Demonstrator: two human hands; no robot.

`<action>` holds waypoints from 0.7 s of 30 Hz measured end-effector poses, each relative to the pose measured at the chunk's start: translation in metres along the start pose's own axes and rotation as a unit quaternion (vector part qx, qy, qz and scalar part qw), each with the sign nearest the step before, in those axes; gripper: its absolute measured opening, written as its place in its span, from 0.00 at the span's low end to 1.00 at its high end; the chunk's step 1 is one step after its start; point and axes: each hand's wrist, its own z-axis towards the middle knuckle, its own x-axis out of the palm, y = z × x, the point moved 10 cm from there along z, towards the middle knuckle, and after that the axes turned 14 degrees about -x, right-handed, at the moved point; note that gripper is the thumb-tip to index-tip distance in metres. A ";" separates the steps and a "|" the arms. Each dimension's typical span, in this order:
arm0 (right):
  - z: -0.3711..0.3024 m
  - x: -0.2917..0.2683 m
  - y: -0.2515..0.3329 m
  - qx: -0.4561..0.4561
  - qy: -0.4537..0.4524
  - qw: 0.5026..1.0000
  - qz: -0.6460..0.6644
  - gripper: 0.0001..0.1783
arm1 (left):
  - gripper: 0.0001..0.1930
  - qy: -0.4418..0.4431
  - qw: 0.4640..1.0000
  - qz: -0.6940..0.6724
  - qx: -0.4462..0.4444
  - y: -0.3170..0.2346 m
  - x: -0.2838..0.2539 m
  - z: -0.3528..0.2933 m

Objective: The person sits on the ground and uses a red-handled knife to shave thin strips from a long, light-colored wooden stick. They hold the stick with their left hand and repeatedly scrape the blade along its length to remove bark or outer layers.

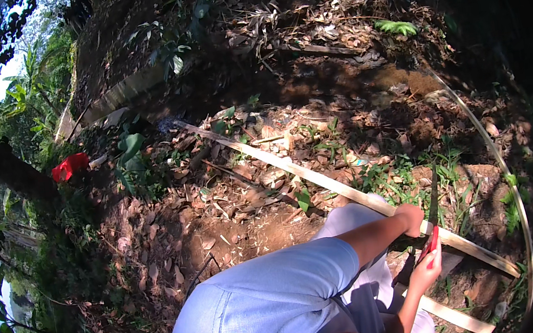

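Pale wooden strip [320,181] slants from upper left-centre to lower right of the frame; the left hand [410,219], nearer, has its fingers clasped on it; the right hand [426,273], lower, grips a red-handled saw [433,238], blade [435,193] pointing up across the strip's long axis.

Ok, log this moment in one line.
left hand: holds pale wooden strip | right hand: holds red-handled bladed tool | tool: close to left hand | setting: leaf-strewn ground
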 end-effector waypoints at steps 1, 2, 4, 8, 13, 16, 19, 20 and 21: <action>0.021 0.015 0.000 -0.007 0.002 1.000 0.000 0.25 | 0.21 0.001 1.000 0.001 -0.001 0.002 0.001 0.001; 0.037 0.026 -0.013 -0.011 0.000 1.000 0.000 0.25 | 0.21 0.000 1.000 0.004 0.002 0.000 -0.001 0.003; 0.049 0.042 -0.023 0.050 0.023 0.998 0.002 0.24 | 0.19 -0.003 1.000 0.003 0.001 0.003 -0.001 0.005; 0.017 0.026 0.004 -0.032 -0.005 0.999 -0.034 0.24 | 0.20 0.011 1.000 0.008 0.002 0.002 0.004 0.009; -0.086 -0.040 0.047 0.043 -0.016 0.998 -0.032 0.22 | 0.20 0.015 1.000 0.001 0.004 0.006 0.007 0.007; -0.147 -0.084 0.085 0.105 0.011 0.993 -0.055 0.18 | 0.19 0.007 1.000 0.001 0.015 0.000 0.006 0.001; -0.169 -0.095 0.093 0.151 0.024 0.987 -0.051 0.19 | 0.18 -0.004 1.000 0.013 0.018 0.000 0.006 -0.003; -0.169 -0.093 0.088 0.156 0.023 0.987 -0.036 0.18 | 0.18 -0.008 1.000 0.019 0.019 0.000 0.004 -0.004; -0.167 -0.092 0.082 0.161 0.023 0.986 -0.023 0.18 | 0.18 -0.004 1.000 0.020 0.019 0.000 0.004 -0.004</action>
